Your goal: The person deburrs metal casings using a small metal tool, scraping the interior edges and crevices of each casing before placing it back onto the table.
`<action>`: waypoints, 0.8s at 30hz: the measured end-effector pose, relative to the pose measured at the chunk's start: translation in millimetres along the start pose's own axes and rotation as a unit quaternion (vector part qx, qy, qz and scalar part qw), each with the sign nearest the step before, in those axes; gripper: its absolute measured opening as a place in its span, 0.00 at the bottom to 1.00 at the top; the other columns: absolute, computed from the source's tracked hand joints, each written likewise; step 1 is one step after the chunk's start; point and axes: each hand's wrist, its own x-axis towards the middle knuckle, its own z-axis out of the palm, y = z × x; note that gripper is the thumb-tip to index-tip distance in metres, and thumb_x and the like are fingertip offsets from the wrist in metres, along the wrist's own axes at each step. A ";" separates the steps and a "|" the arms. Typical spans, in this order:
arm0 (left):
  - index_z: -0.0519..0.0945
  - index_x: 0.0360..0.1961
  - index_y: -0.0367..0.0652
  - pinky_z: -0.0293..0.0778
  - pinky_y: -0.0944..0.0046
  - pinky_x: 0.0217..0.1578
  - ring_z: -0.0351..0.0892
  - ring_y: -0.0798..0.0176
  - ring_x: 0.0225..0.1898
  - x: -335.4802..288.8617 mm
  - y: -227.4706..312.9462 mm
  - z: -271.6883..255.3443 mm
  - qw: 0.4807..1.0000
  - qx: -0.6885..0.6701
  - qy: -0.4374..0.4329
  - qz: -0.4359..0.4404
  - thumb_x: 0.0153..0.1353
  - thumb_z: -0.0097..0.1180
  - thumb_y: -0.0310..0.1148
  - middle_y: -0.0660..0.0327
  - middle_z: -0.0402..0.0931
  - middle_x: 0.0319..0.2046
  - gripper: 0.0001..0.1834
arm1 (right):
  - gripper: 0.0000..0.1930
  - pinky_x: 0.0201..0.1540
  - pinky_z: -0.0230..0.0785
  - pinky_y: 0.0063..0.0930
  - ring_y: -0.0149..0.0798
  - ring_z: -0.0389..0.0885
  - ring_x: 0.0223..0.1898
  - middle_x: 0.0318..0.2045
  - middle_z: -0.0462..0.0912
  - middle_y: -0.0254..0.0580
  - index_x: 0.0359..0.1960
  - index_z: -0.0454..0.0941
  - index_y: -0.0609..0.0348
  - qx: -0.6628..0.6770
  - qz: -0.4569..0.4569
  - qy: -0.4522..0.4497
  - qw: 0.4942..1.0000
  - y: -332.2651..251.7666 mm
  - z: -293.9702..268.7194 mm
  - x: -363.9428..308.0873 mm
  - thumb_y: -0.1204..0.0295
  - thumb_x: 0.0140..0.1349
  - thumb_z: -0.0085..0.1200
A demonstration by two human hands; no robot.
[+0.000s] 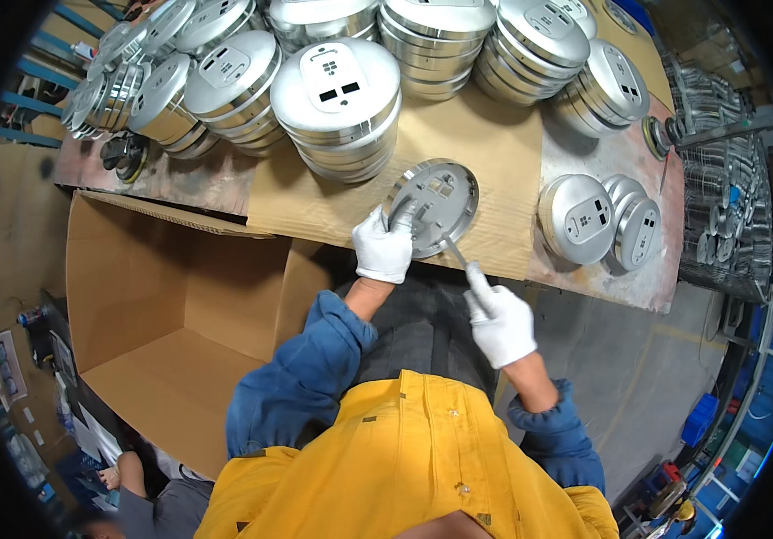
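A round metal cover (458, 199) lies hollow side up near the front edge of the work table, on a cardboard sheet (485, 162). My gloved left hand (384, 248) grips its left rim, some fingers reaching over the inner face. In my gloved right hand (500, 323) is a slim, flat metal tool, like a file (455, 251). The tool slants up and left, its tip at the cover's lower right part. The tool's handle end is hidden inside my glove. Just beyond my left hand stands a stack of silver round covers (337, 108), outer faces up.
More cover stacks (436, 45) fill the far side. Several loose covers (577, 220) lie at the right. A large open cardboard box (135, 278) stands below the table's left edge. A dark disc-shaped tool (124, 157) sits at the left. Another person's arm (132, 473) shows lower left.
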 end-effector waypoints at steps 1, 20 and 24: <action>0.79 0.42 0.32 0.71 0.72 0.36 0.75 0.75 0.33 -1.3 1.0 0.1 1.000 -0.022 -0.007 0.006 0.61 0.59 0.30 0.62 0.82 0.35 0.12 | 0.22 0.29 0.71 0.43 0.51 0.77 0.24 0.21 0.75 0.45 0.58 0.70 0.35 -0.006 0.004 -0.019 1.000 3.5 -13.9 1.7 0.64 0.60 0.52; 0.79 0.42 0.30 0.72 0.71 0.37 0.74 0.73 0.34 -1.3 27.6 -13.2 0.975 -0.107 -0.183 -0.065 0.60 0.61 0.36 0.61 0.81 0.34 0.17 | 0.15 0.11 0.61 0.17 0.27 0.72 0.14 0.23 0.76 0.39 0.40 0.69 0.63 0.518 0.243 0.188 0.798 7.0 -7.6 50.0 0.77 0.53 0.60; 0.82 0.38 0.32 0.72 0.69 0.33 0.75 0.74 0.30 17.2 49.1 -7.5 0.954 0.143 -0.262 -0.027 0.58 0.62 0.36 0.57 0.82 0.29 0.15 | 0.12 0.22 0.68 0.20 0.27 0.75 0.20 0.24 0.77 0.35 0.38 0.74 0.60 0.380 0.181 0.173 0.890 23.7 -10.4 56.1 0.76 0.52 0.62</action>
